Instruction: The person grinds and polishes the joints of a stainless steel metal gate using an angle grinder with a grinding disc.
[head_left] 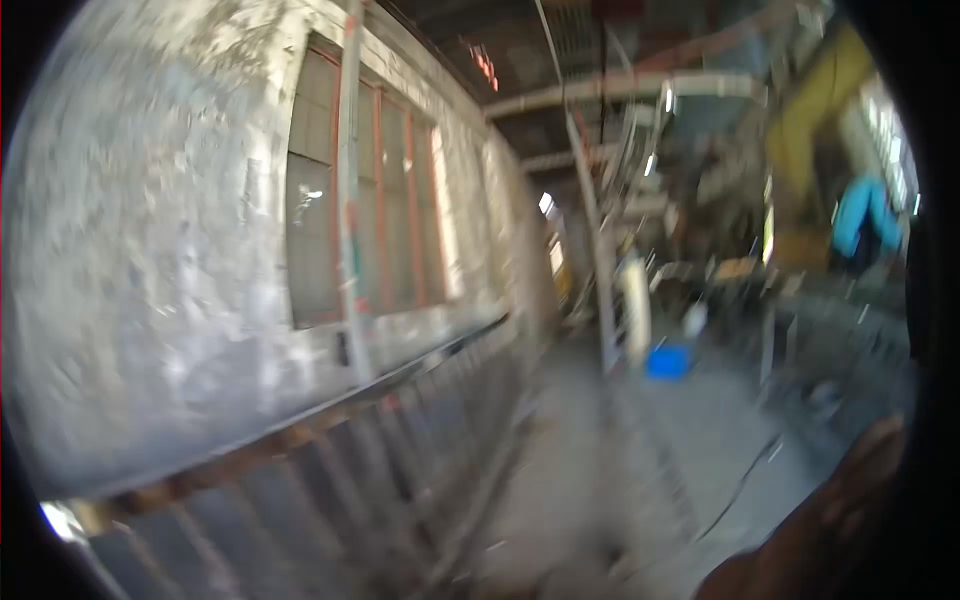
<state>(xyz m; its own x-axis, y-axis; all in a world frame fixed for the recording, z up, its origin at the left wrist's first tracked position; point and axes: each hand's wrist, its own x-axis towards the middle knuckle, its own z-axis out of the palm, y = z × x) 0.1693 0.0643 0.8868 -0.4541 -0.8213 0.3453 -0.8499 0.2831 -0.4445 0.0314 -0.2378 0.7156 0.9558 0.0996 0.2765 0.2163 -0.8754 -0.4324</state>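
At the lower right edge, my right hand (868,462) and forearm come up into the head view, smeared by motion. Its fingers cannot be made out, nor whether anything is in them. The nearest thing on the floor beside it is a thin dark cable (740,490). My left hand is out of the picture.
A rough, peeling wall (150,230) with a barred window (365,190) runs along the left, above a long rack of slats (330,470). Ahead are a grey floor (660,450), a blue container (669,361), a metal post (600,270) and a dark workbench (840,320). Blue cloth (862,215) shows at right.
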